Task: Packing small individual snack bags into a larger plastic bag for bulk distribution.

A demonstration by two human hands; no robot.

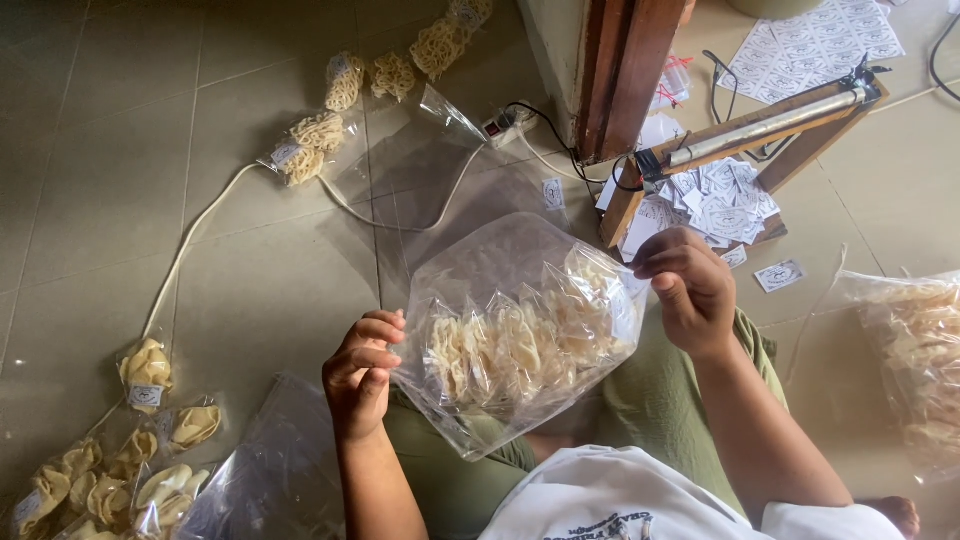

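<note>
I hold a clear plastic bag (520,330) of pale, ruffled crackers above my lap. My left hand (362,372) grips the bag's left bottom edge, fingers curled on the plastic. My right hand (688,285) pinches the bag's upper right corner between thumb and fingers. The bag's open end flares up and away from me. I sit on the tiled floor in green trousers (660,400).
A wooden heat sealer (745,135) with a pile of small paper labels (715,205) lies ahead right. Sealed cracker packs sit far ahead (320,140) and at lower left (110,480). A big cracker bag (915,360) is at right. A white cable (200,230) crosses the floor.
</note>
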